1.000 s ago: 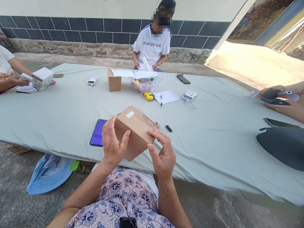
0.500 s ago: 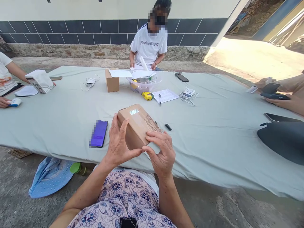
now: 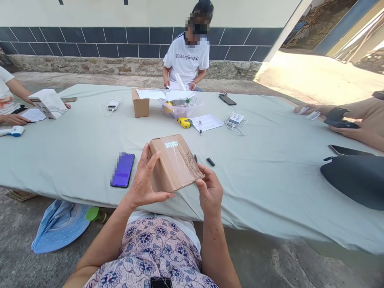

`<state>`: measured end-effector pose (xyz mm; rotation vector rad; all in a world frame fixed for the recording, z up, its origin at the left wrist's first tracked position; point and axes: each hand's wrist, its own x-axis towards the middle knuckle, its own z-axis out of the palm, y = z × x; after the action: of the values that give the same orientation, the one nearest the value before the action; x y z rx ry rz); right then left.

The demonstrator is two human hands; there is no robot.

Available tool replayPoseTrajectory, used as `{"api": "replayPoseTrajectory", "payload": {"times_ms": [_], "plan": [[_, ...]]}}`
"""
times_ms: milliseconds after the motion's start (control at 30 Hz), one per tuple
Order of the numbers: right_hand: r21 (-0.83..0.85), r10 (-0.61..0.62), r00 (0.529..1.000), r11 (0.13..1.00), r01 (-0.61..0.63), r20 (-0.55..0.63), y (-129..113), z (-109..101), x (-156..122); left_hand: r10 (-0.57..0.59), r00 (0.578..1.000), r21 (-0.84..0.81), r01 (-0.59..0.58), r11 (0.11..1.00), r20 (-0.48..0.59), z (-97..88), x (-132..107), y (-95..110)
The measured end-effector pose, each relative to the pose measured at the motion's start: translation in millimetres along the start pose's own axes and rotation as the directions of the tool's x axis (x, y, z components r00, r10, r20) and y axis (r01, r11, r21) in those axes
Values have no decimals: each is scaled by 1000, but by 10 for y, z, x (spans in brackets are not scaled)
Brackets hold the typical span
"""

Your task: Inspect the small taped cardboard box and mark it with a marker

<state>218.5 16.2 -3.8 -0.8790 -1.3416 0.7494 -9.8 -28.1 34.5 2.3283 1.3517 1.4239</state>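
I hold a small brown cardboard box (image 3: 174,162), sealed with clear tape and bearing a small white sticker, just above the near edge of the cloth-covered table (image 3: 75,152). My left hand (image 3: 144,180) grips its left side, fingers spread up the face and thumb underneath. My right hand (image 3: 210,190) holds the lower right corner. A purple phone (image 3: 123,169) lies on the cloth just left of my left hand.
A black marker cap (image 3: 211,161) lies right of the box. Farther back are another brown box (image 3: 140,105), a clear bowl (image 3: 180,107), a yellow tape measure (image 3: 184,122), papers and a pen. Three other people sit around the table. A dark hat (image 3: 354,182) lies at the right.
I have turned the box in my hands so its taped face tilts up toward me. My right hand slid to the lower right corner. The person at the left set down a white thermometer.
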Motion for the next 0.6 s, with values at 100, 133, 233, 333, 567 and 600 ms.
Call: {"api": "replayPoseTrajectory", "payload": {"times_ms": [100,133,233,333,567,600], "plan": [[6,-65,997,998,65,-35,-82,57,-12,-24,997,-103,32,994,76,-30,-2,-18],[13,-87,995,996,88,-41,-107,71,-13,-28,996,-122,38,992,85,-32,-3,-22],[31,-126,992,991,127,-28,-140,90,-18,-27,998,-157,37,987,61,-16,-8,-37],[20,-122,992,992,122,-1,-125,93,-37,-23,1000,-190,25,981,13,16,-8,-35],[-27,-187,981,982,189,54,-251,120,-114,-102,990,-244,75,967,-101,52,-11,57],[-25,-207,976,978,209,66,-295,121,-123,-130,985,-267,97,959,-111,54,-13,67]]}}
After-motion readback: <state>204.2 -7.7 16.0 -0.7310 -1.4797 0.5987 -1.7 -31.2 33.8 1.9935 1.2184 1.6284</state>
